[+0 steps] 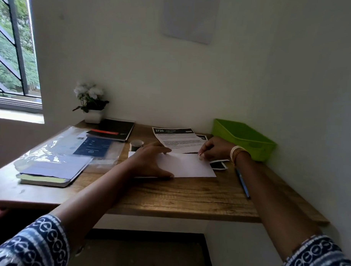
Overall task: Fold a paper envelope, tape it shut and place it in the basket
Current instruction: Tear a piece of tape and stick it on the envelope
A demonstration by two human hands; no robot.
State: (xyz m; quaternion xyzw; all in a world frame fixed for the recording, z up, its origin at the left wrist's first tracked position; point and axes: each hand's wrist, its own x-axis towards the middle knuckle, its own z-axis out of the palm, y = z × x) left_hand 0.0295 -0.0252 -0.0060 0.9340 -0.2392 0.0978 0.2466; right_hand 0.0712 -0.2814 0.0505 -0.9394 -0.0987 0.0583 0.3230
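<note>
White paper (186,164) lies flat at the middle of the frame on my wooden table (168,194), and both of my hands are on it. My left hand (149,161) rests spread over its left part, fingers straight and thumb stretched along the near edge, pressing the sheet down. My right hand (215,148) sits at the paper's upper right corner with its fingers curled toward that corner; whether they actually pinch the edge I cannot tell, since the fingertips are small and blurred there. Gold bangles (238,153) circle my right wrist. The green basket (244,138) stands at the right of the frame in the corner by the wall, just beyond my right hand and apart from the paper. A roll of tape (136,144) stands just above my left hand, near the paper's upper left corner. Beyond the paper lies a printed sheet (178,140) headed 2720, and a small dark card (219,165) pokes out beside the paper's right edge. A blue pen (243,183) lies on the table under my right forearm. At the left of the frame are a clear plastic sleeve (66,149) over papers, a notebook (43,180) with a pale green edge, a black book (115,129), and a potted white flower (90,102) against the wall.
</note>
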